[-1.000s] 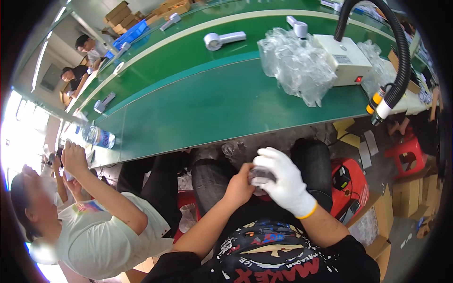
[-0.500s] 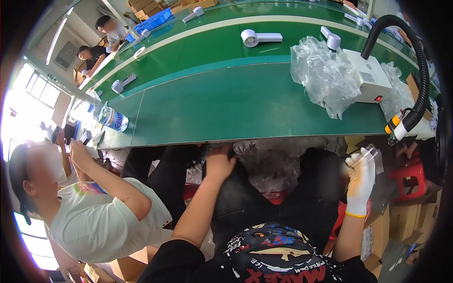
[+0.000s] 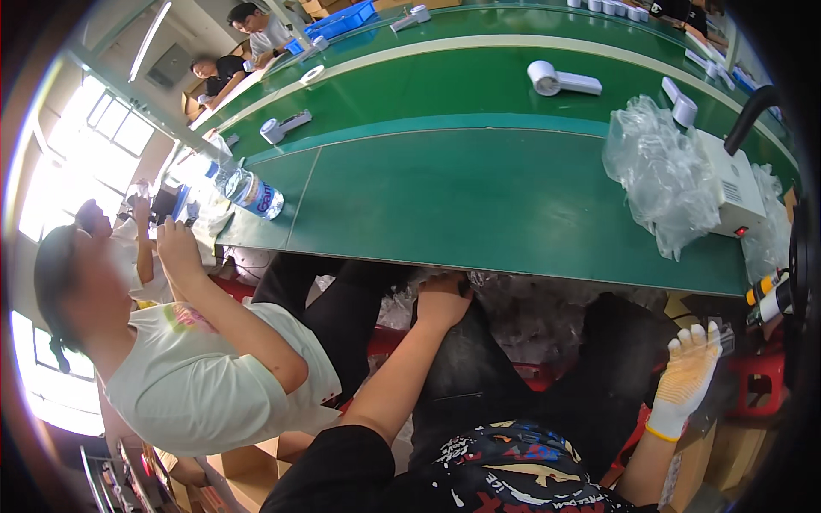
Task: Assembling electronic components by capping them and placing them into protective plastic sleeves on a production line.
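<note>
My bare left hand [image 3: 441, 303] rests on my left knee, just below the table's near edge. Its thumb is apart from the fingers, whose tips are partly hidden. My right hand [image 3: 687, 368] wears a white knitted glove with a yellow cuff. It is raised beside my right knee, palm up and fingers stretched out. A small clear plastic piece [image 3: 727, 339] shows by its fingertips; whether it touches them I cannot tell. Crumpled clear plastic [image 3: 547, 321] lies under the table, between my knees.
The green table [image 3: 445, 197] holds a water bottle [image 3: 256, 195], plastic bags [image 3: 658, 175] and a white box-shaped machine [image 3: 731, 190]. White handheld devices [image 3: 560, 80] lie on the green belt [image 3: 428, 90] beyond. A co-worker [image 3: 209, 368] sits close on my left; a red stool [image 3: 761, 385] stands right.
My view has turned, shifting the table leftward-to-right in the picture. My right hand's bent fingers have straightened and its palm has turned up. My left hand stays on the knee.
</note>
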`<state>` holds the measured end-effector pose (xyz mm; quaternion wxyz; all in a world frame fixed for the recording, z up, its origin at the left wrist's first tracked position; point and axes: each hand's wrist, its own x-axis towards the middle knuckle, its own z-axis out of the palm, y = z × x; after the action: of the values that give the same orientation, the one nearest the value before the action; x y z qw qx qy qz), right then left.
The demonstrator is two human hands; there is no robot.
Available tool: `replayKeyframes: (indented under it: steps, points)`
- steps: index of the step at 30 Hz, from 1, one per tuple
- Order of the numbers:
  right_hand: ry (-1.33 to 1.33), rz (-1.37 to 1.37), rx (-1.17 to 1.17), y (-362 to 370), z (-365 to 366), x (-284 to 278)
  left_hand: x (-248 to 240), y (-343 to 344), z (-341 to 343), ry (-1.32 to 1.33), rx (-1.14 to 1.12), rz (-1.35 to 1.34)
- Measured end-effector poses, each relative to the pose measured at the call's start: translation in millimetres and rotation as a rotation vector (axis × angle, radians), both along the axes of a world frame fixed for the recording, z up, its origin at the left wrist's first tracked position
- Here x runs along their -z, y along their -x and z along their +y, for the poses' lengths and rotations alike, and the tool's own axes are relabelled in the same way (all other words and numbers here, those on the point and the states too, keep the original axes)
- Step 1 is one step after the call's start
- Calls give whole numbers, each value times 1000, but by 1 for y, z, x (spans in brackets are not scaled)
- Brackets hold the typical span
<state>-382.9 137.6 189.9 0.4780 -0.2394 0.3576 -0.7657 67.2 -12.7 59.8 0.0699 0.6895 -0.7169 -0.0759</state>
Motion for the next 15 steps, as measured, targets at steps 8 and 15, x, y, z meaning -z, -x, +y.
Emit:
replayKeyframes:
  steps: [8,15]
  points:
    - [-156,206,-292,-90,-12,4,-14,16,-8,15,12,129]
    - [-166,951,-1192,-157,-88,-14,3,10,-16,1,-51,33]
